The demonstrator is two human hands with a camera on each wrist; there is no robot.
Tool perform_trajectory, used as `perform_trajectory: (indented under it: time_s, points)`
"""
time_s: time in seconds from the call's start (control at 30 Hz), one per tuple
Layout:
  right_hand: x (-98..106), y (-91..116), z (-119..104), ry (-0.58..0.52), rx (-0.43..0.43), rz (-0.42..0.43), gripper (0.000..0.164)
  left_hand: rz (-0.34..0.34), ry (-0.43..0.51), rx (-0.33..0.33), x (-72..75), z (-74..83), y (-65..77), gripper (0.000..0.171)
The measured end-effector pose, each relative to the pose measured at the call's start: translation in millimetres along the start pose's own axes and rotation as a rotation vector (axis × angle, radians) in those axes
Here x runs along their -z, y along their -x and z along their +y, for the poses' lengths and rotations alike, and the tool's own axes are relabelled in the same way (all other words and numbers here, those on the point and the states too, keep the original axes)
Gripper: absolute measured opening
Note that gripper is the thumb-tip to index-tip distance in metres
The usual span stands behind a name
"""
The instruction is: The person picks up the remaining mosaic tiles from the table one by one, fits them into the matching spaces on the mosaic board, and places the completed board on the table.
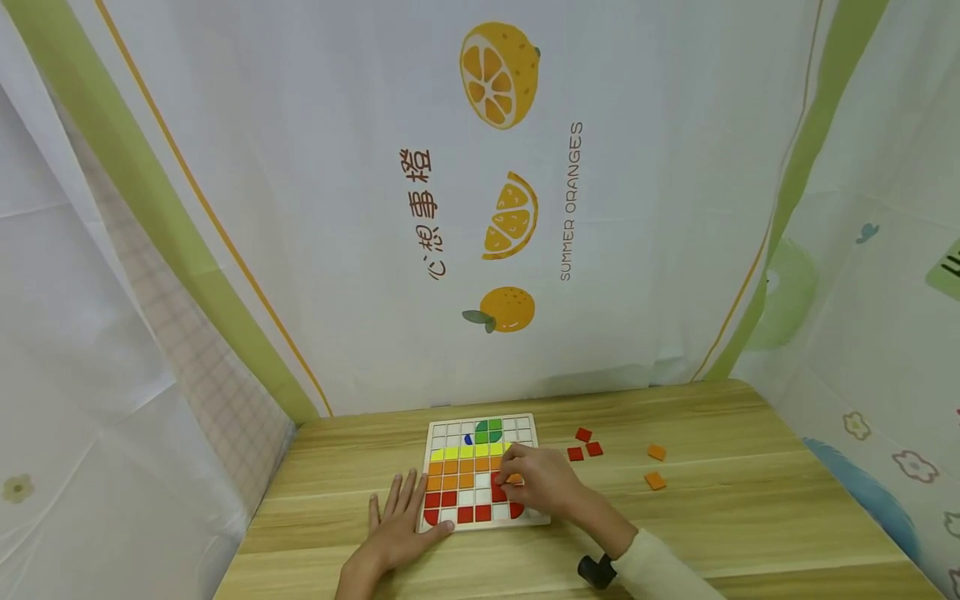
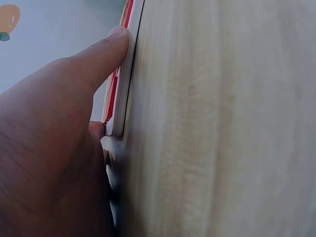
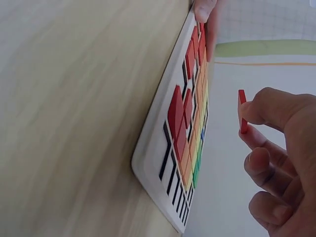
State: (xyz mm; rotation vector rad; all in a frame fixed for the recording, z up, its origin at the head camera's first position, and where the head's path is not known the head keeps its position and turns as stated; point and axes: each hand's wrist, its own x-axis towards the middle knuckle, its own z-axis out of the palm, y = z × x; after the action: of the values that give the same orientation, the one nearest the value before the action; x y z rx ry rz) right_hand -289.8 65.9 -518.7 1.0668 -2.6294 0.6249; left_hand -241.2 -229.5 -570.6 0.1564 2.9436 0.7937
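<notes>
A white grid board (image 1: 467, 497) lies on the table, partly filled with yellow, orange, red and green square tiles, some round-cornered, and a small blue piece. My left hand (image 1: 401, 525) rests at its left side with fingers spread, the thumb (image 2: 111, 49) touching the front edge. Over the board's right part, my right hand (image 1: 543, 483) pinches a red tile (image 3: 242, 111) between thumb and finger. In the right wrist view this tile is held on edge, apart from the board. My right hand hides some right-hand cells in the head view.
Three loose red tiles (image 1: 583, 435) lie right of the board, with two orange tiles (image 1: 656, 452) farther right. A black object (image 1: 596, 572) sits by my right wrist. The wooden table (image 1: 750, 500) meets a printed curtain (image 1: 360, 250) at the back.
</notes>
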Motion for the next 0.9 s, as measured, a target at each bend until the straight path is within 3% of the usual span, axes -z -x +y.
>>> perform_trajectory:
  time_s: [0.7,0.9]
  points:
    - [-31.7,-19.8,-17.8,-0.039,-0.012,-0.068,0.006,0.025,-0.009,-0.013,-1.8,-2.2,-0.3,0.11]
    - [-42.0,-24.1,-17.5,-0.014,0.019,-0.057,0.005,0.018,-0.007,-0.01,-2.2,-3.5,-0.7,0.11]
